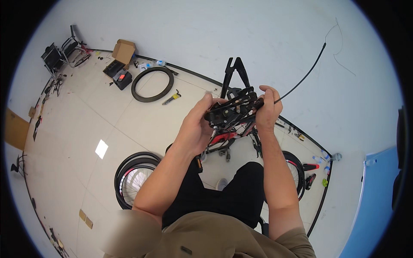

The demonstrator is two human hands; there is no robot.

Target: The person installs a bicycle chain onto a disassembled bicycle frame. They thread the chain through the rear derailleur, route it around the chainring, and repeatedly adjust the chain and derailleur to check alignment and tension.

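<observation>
Okay, head view: gripping black bike mechanism (230,112) near red frame part (223,137), clamped by left hand (198,120) and right hand (269,111). Probably only partway: trailing black cable (307,74), loose at far end, with bare tyre (134,88) unmounted on floor (77,150); cable seating unclear.

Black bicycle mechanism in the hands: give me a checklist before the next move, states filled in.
1. Left hand against the black metal bicycle mechanism: ok, at its left side.
2. Right hand on the mechanism's right end: ok.
3. Long black flexible cable unkinked: ok, its visible length curves smoothly up and right.
4. Thin bare wire beyond the cable's tip straight: not ok, bent back in a loose loop.
5. Cable seated in the mechanism: cannot tell, the right hand covers that spot.
6. Yellow-and-black tool in hand: not ok, lying on the floor.
</observation>
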